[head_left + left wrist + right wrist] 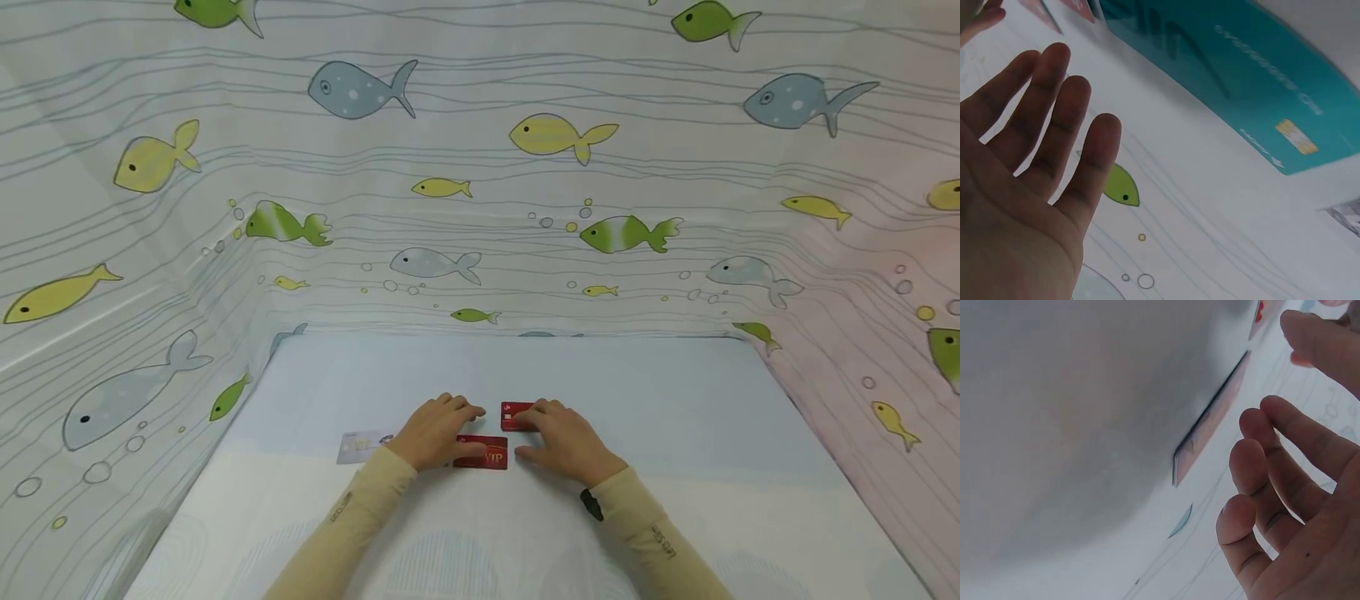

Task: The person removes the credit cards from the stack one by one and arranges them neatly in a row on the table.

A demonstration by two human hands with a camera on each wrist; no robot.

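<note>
On the pale table lies a red VIP card (492, 456), with the thumb of my left hand (431, 433) over its left part. A second red card (513, 412) lies just behind it, partly covered by the fingers of my right hand (567, 443). To the left is a silvery card (356, 447), its right end behind the left hand. The left wrist view shows a teal card (1241, 81) with a gold chip beside the left fingers. Near the right fingers, the right wrist view shows a card at a steep angle (1213, 419). Neither hand holds anything; their fingers are relaxed.
The table (637, 392) carries a pale cloth in blue and white. Behind it and at both sides hangs a white curtain (480, 217) printed with fish and wavy lines. A dark band (592, 504) sits at the right wrist.
</note>
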